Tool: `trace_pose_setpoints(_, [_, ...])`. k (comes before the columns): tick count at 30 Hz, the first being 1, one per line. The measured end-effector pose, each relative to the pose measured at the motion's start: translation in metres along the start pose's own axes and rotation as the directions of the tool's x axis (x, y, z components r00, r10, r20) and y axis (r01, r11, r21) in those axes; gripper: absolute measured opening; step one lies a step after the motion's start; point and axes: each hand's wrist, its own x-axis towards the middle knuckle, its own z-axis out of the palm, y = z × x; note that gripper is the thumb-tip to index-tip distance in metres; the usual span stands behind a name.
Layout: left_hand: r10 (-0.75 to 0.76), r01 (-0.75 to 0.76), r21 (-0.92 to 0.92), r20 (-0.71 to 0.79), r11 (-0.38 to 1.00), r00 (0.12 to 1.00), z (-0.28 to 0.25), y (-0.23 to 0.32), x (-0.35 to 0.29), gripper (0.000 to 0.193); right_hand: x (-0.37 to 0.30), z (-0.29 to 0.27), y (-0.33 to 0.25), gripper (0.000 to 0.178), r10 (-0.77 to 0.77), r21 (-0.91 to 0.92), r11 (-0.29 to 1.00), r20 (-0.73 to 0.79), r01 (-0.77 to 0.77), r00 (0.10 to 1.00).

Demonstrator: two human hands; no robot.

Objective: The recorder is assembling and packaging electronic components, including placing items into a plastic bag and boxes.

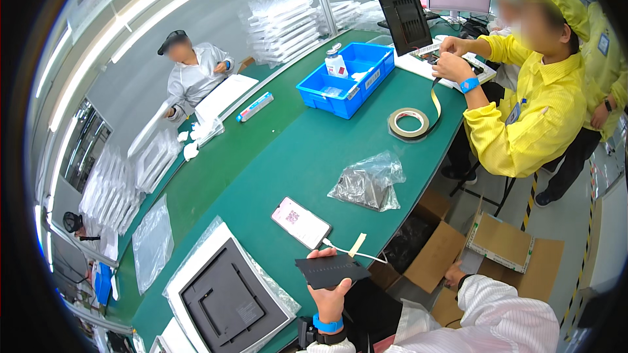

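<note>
A thin black rectangular plate [331, 270] with a row of small marks lies across my left hand [331, 299], thumb at its near edge and fingers behind it. It is held above the table's front edge. My right hand [453, 275] reaches down to the right, beside an open cardboard box [434, 256] below table height; its fingers are partly hidden, and I cannot tell whether they grip anything. Just beyond the plate, a phone [301, 223] with a lit screen lies on the table, a white cable [356, 253] running from it. A strip of yellowish tape [357, 244] sticks at the table edge.
A black panel in a white frame [229, 294] lies left on the green table [261, 176]. A clear bag of dark parts [368, 182], a tape roll [409, 123] and a blue bin [340, 108] stand farther off. A person in yellow [523, 104] works at the right.
</note>
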Motion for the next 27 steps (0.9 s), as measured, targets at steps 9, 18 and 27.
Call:
trace_pose_setpoints(9, [0.022,-0.034,0.178,0.068,0.984,0.997,-0.013,-0.009,0.01,0.076,-0.006,-0.065,0.037,0.046,0.077,0.438,0.891,0.121,-0.123,0.99])
trace_pose_setpoints(18, [-0.005,0.005,0.011,0.006,1.0,1.0,-0.002,-0.01,-0.001,0.079,-0.17,-0.068,-0.082,0.035,0.081,0.139,0.987,0.022,-0.084,0.996])
trace_pose_setpoints(27, [0.006,-0.006,-0.001,0.004,1.0,1.0,0.0,-0.018,0.001,0.078,-0.21,-0.055,-0.132,0.035,-0.053,0.369,0.921,-0.193,0.123,0.98])
